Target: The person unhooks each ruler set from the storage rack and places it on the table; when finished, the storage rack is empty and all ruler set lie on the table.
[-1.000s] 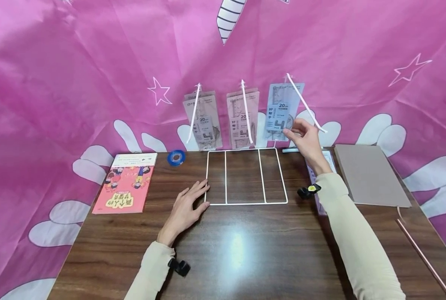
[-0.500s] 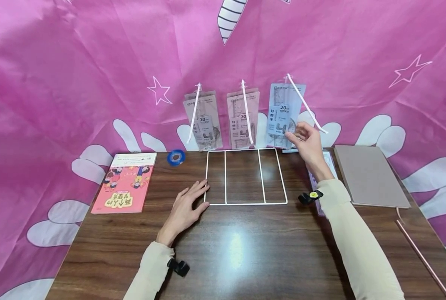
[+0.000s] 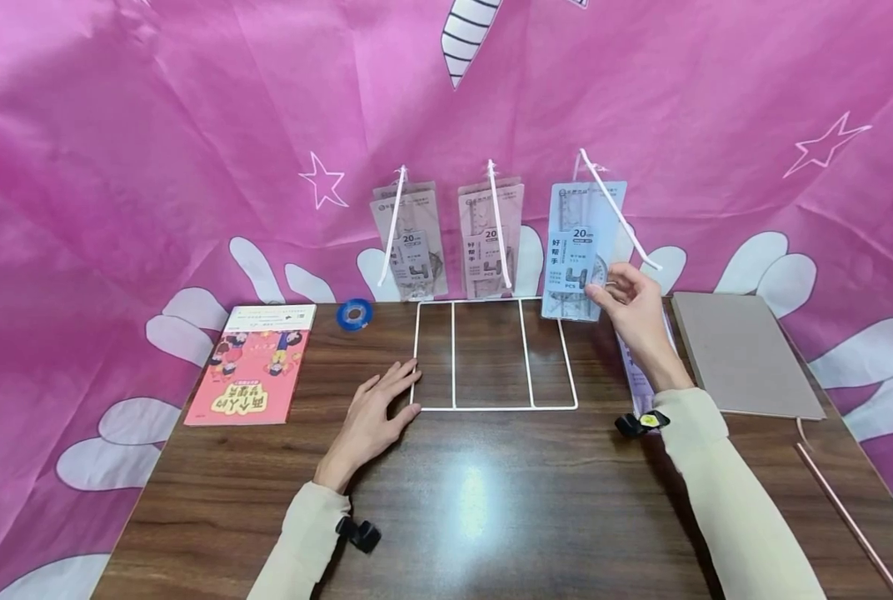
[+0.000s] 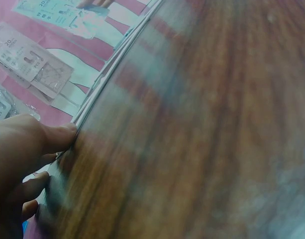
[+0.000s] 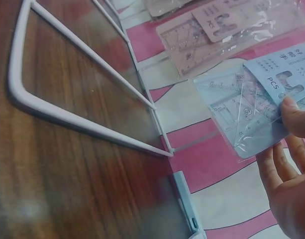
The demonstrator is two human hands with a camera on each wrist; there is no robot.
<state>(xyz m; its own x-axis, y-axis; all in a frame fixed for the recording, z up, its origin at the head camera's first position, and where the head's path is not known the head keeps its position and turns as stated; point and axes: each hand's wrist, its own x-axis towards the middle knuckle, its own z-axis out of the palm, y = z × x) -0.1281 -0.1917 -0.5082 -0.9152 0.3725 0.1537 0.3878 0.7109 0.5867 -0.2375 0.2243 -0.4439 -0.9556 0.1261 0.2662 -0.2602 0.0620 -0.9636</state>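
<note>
1. At the far left of the dark wooden table (image 3: 491, 508) lay a pink children's book (image 3: 251, 375), flat and face up, near the pink star-printed backdrop (image 3: 154, 167).
2. Just right of the book's top corner, by the table's back edge, sat a small roll of blue tape (image 3: 354, 314).
3. The left hand (image 3: 371, 417) rested palm down on the table with its fingers straight and relaxed, gripping nothing; its fingertips touched the left rail of a white wire rack (image 3: 491, 408) lying flat on the wood. The left wrist view showed the thumb (image 4: 55, 137) pressed against that rail.
4. Behind the rack's flat base, white prongs rose against the backdrop. A grey ruler-set packet (image 3: 411, 243) hung on the left prong and a pinkish packet (image 3: 490, 242) on the middle one.
5. The blue ruler-set packet (image 3: 581, 250) stood over the rack's back right corner, beside the slanting right prong (image 3: 619, 212); whether it touched that prong could not be told.
6. The right hand (image 3: 634, 308) pinched the blue packet at its lower right edge, thumb and fingers curled onto it. In the right wrist view the thumb (image 5: 296, 117) lay on the packet's printed face.
7. Under the right forearm lay a pale packet (image 3: 634, 367) flat on the table.
8. Further right lay a closed grey notebook (image 3: 742, 354), and near the table's right edge a thin pinkish rod (image 3: 847, 517).
</note>
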